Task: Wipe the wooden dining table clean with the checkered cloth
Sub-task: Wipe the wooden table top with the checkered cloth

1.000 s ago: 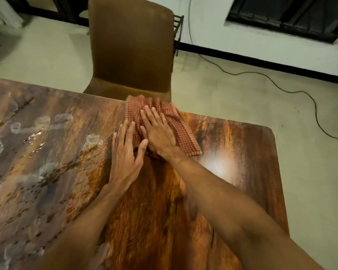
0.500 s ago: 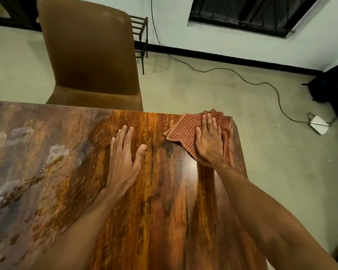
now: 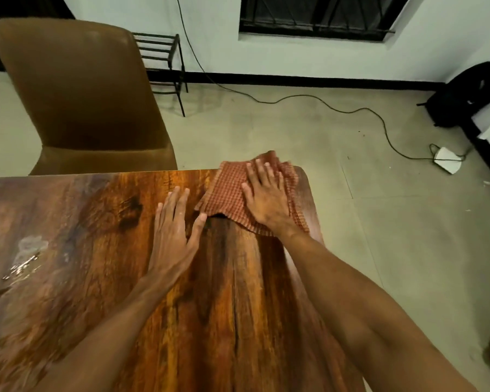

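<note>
The checkered cloth lies at the far right corner of the surface, and its far folds are bunched up and poke out over the far edge. The right hand presses it down with a flat palm and straight, spread fingers; it grasps nothing and only bears on the fabric. The left hand lies released, palm down on bare wood, with its thumb just beside the cloth's near left corner.

A second ago the cloth sat midway along the far edge, in front of the brown chair, with both hands close together. It has since been swept to the right along that edge. Half a second ago it had already reached the corner, so the stroke looks to be at its end, with no room left on that side. The left hand, which stood apart from the cloth at mid-stroke, is close beside it again.

For the task, this suggests that the far strip near the right corner has had its pass, and the wood there shows a plain warm grain. The pale, glistening wet patches near the left edge are well apart from the cloth and look untouched. Much of the wiping therefore seems still to be done, and the next stroke probably has to turn back to the left.
</note>
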A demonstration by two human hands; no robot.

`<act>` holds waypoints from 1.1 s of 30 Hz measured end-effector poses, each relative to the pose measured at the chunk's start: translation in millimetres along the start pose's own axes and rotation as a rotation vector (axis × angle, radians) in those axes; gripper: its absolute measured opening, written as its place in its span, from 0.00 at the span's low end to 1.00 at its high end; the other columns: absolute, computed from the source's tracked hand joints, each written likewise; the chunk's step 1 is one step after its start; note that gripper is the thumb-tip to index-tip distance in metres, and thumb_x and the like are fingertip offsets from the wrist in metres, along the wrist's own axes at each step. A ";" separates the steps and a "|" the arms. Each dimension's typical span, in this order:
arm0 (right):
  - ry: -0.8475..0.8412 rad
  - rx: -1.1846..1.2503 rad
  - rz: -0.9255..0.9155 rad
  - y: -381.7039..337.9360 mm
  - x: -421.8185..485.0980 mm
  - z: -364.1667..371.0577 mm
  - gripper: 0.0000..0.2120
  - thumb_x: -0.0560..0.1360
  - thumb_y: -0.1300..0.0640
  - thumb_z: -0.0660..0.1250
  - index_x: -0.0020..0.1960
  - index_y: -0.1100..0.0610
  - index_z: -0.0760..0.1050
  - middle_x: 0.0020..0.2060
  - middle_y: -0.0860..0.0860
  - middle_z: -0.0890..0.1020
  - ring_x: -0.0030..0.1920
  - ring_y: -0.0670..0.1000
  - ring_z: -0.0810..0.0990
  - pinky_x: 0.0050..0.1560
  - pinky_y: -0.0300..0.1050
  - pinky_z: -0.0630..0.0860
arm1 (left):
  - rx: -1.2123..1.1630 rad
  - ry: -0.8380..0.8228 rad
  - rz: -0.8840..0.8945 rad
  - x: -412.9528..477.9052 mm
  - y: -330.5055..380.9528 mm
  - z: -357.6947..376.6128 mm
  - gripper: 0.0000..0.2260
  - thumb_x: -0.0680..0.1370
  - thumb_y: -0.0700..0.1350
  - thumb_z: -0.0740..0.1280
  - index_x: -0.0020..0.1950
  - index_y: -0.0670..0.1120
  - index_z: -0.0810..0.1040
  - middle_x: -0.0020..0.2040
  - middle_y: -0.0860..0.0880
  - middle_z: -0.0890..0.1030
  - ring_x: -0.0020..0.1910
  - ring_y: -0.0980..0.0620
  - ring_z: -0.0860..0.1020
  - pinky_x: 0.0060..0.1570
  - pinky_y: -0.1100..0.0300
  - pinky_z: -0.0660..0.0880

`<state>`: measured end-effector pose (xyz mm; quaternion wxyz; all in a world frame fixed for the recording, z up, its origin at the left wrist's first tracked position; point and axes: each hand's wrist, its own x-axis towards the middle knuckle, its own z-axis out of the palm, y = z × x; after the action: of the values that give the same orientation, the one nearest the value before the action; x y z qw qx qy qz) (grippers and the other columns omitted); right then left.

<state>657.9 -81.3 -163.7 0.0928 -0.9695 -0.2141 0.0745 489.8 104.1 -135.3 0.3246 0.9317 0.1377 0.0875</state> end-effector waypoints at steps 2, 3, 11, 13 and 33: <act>0.003 0.020 0.141 37.1 -5.0 -10.3 0.29 0.87 0.42 0.43 0.85 0.51 0.46 0.85 0.53 0.47 0.84 0.55 0.42 0.83 0.60 0.40 | 0.007 -0.001 0.009 -0.9 7.3 3.8 0.31 0.82 0.61 0.51 0.82 0.49 0.55 0.83 0.50 0.53 0.82 0.53 0.49 0.79 0.57 0.39; 0.011 0.014 0.166 51.7 -10.7 -13.6 0.29 0.87 0.42 0.43 0.85 0.52 0.46 0.85 0.53 0.47 0.84 0.56 0.42 0.83 0.60 0.40 | 0.011 0.000 0.009 -1.9 12.7 6.0 0.31 0.82 0.62 0.51 0.82 0.49 0.55 0.83 0.50 0.53 0.82 0.53 0.49 0.79 0.58 0.38; 0.043 0.042 0.141 71.9 -75.1 -2.8 0.30 0.88 0.44 0.43 0.85 0.55 0.42 0.84 0.54 0.43 0.84 0.54 0.40 0.84 0.56 0.44 | 0.025 -0.030 -0.006 -27.9 63.5 19.1 0.31 0.82 0.61 0.52 0.82 0.48 0.56 0.83 0.49 0.53 0.82 0.53 0.50 0.80 0.55 0.40; 0.043 0.040 0.130 72.7 -99.6 -0.4 0.30 0.88 0.44 0.43 0.85 0.55 0.42 0.84 0.53 0.43 0.84 0.53 0.40 0.84 0.55 0.42 | 0.032 -0.037 -0.015 -41.6 75.2 19.7 0.31 0.81 0.61 0.51 0.82 0.48 0.55 0.83 0.49 0.53 0.82 0.53 0.50 0.80 0.55 0.40; -0.036 0.094 -0.010 59.0 -305.7 13.0 0.30 0.88 0.45 0.45 0.85 0.55 0.45 0.85 0.53 0.46 0.84 0.54 0.42 0.84 0.56 0.43 | 0.094 -0.023 -0.053 -229.9 136.2 34.3 0.30 0.83 0.59 0.53 0.82 0.46 0.56 0.82 0.45 0.55 0.82 0.50 0.51 0.80 0.49 0.44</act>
<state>404.9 -263.1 -156.8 0.1347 -0.9616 -0.2167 0.1014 308.0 -90.3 -93.2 0.2842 0.9429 0.1626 0.0617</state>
